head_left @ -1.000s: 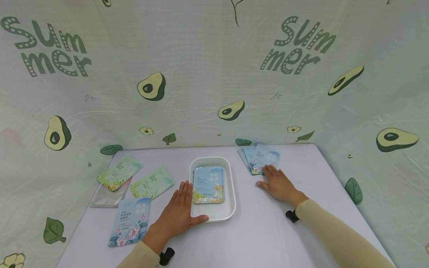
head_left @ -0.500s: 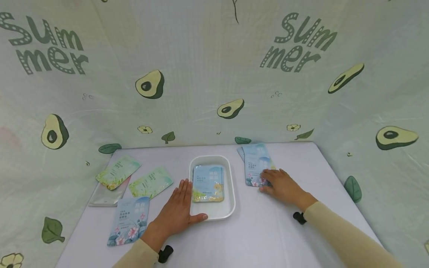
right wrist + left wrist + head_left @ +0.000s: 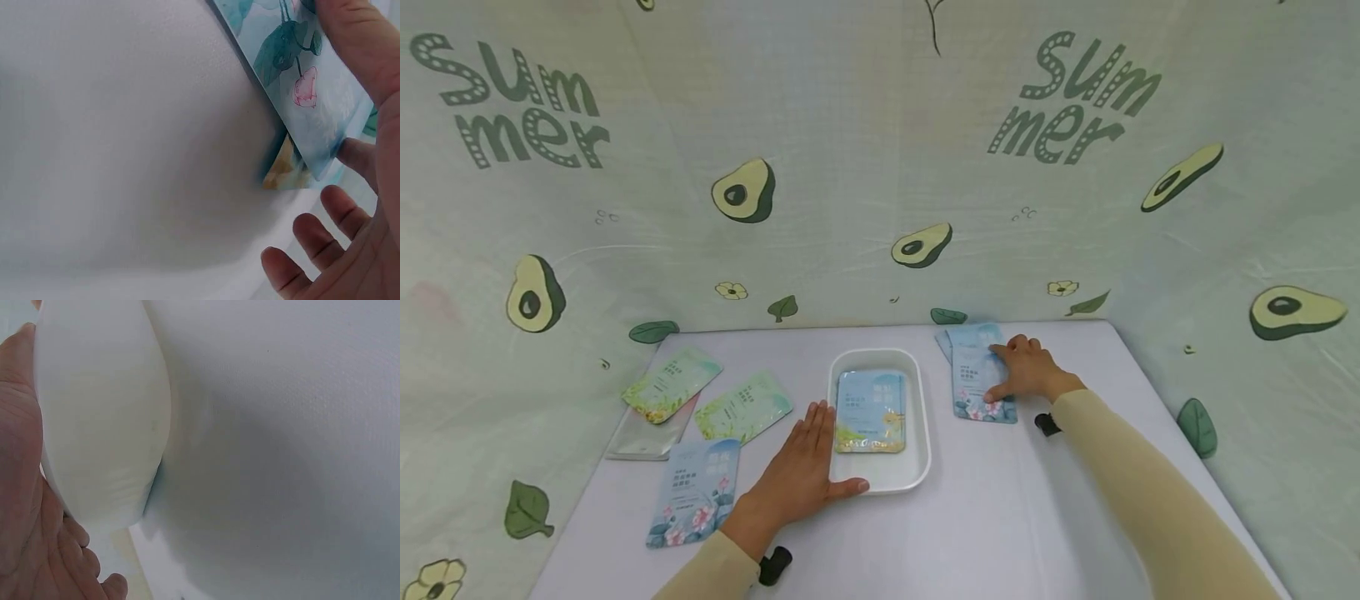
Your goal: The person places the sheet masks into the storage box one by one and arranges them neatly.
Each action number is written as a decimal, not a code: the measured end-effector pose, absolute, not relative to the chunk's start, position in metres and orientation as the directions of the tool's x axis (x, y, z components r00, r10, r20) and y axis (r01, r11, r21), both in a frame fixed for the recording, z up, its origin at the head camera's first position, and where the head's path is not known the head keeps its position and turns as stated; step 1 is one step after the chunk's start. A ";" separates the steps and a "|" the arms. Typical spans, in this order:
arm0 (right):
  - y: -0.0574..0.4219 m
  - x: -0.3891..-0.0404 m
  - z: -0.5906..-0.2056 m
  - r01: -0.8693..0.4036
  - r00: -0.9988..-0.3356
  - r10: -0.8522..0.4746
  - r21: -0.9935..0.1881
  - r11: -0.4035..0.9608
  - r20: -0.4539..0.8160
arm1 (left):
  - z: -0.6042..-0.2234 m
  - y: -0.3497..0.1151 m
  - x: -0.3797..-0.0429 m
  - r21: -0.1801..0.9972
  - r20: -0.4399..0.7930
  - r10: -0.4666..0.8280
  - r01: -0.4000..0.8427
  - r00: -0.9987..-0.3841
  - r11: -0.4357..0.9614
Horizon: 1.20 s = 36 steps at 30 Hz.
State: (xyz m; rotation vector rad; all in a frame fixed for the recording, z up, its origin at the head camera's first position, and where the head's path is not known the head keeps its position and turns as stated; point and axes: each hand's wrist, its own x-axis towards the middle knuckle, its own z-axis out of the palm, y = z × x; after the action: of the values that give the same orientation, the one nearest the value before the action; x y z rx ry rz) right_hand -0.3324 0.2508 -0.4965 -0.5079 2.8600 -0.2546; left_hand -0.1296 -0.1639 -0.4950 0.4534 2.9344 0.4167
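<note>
Along the left side of the white tray (image 3: 916, 467), my left hand (image 3: 801, 479) rests with straight fingers, its thumb spread at the near left corner. A blue sheet mask packet (image 3: 868, 408) with yellow flowers lies inside the tray. Right of it, my right hand (image 3: 1033, 371) pinches a blue lotus-print sheet mask packet (image 3: 976, 379) between thumb and index finger. The right wrist view shows the thumb on the packet's face (image 3: 300, 69) and the other fingers spread beyond its edge. Beneath it and farther back, more blue packets (image 3: 973, 335) show partly.
On the left lie two green packets (image 3: 670, 385), (image 3: 745, 408), a greyish-pink packet (image 3: 643, 437) partly covered by one of them, and a blue lotus packet (image 3: 694, 492). A printed cloth (image 3: 835, 167) hangs behind the white table (image 3: 970, 517).
The right hand has drawn a lotus packet toward me off the pile, then shifted up to its right edge and taken hold there. The left hand stays at the tray.
</note>
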 end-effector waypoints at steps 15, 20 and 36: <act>0.244 -0.304 -0.496 -0.363 -0.931 -0.350 -0.173 0.915 0.104 | -0.495 -0.163 -0.128 0.302 -0.090 0.308 0.269 -0.947 0.915; 0.239 -0.291 -0.496 -0.367 -0.917 -0.336 -0.125 0.922 0.215 | -0.494 -0.163 -0.128 0.292 -0.087 0.311 0.274 -0.946 0.916; 0.232 -0.258 -0.497 -0.348 -0.930 -0.267 -0.380 0.857 0.251 | -0.494 -0.163 -0.129 0.306 -0.089 0.308 0.268 -0.947 0.914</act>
State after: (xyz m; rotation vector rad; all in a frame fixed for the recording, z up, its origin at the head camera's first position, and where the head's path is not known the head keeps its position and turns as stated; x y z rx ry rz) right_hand -0.2575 0.2321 -0.4969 -0.5370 3.2092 -0.7169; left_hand -0.1292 -0.1632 -0.4935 0.4446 2.9400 0.4414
